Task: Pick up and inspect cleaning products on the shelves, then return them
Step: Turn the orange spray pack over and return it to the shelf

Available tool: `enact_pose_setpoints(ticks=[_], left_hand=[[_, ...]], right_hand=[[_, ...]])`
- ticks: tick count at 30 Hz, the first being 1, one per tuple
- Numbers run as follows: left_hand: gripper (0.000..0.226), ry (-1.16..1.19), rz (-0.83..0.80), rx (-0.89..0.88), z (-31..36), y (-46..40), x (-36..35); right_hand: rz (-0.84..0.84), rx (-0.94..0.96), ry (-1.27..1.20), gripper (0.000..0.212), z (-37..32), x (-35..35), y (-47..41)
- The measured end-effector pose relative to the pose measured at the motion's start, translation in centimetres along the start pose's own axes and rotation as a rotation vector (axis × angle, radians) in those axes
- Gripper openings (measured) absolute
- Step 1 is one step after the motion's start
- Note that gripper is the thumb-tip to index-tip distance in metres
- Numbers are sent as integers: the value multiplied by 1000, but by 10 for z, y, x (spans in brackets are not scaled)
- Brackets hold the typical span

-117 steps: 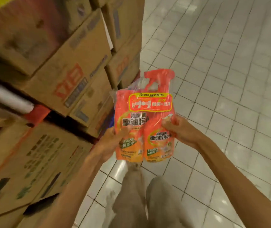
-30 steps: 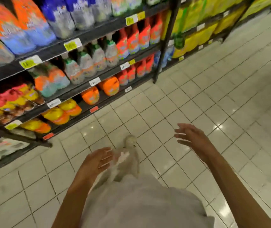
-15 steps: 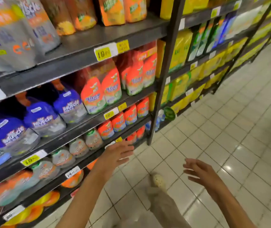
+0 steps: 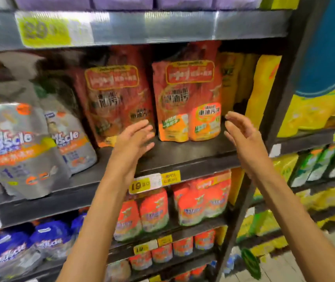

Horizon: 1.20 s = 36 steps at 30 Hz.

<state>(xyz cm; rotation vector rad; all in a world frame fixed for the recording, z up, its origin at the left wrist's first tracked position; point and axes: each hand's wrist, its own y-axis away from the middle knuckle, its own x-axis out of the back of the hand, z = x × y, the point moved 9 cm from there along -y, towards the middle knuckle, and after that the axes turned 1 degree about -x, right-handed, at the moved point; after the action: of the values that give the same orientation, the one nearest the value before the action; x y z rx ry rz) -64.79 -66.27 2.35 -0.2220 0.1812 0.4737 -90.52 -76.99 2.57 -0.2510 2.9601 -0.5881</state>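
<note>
Reaching toward orange twin pack [image 4: 189, 102] on shelf [image 4: 183, 155]: left hand [image 4: 134, 139] and right hand [image 4: 242, 137] either side, each grip spread, holding nothing, near pack, not touching.

Glossy plastic twin-pack [image 4: 189, 102], matt shelf [image 4: 183, 153]

Twin-pack [image 4: 189, 102] on shelf [image 4: 183, 153], between left hand [image 4: 134, 139] and right hand [image 4: 242, 137]

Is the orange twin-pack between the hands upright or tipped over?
Upright: the orange plastic twin-pack of cleaner stands on its base on the dark shelf, label facing out.
</note>
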Motion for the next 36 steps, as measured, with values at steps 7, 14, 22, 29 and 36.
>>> enact_pose_setpoints(ticks=[7,14,22,29,36], left_hand=[[39,-282,193,-4,-20,-64,-31],[44,-466,162,-55,-24,-89,-40],[40,-482,151,-66,-26,-90,-47],[30,-398,195,-23,-34,-91,-47],[40,-412,154,-64,-32,-79,-51]], right_hand=[[38,-118,23,68,41,-30,-88],[42,-125,-6,13,55,-24,-96],[-8,-145,-20,26,55,-21,-100],[-54,-154,-48,29,55,-25,-99],[-94,-176,-54,47,47,-25,-91]])
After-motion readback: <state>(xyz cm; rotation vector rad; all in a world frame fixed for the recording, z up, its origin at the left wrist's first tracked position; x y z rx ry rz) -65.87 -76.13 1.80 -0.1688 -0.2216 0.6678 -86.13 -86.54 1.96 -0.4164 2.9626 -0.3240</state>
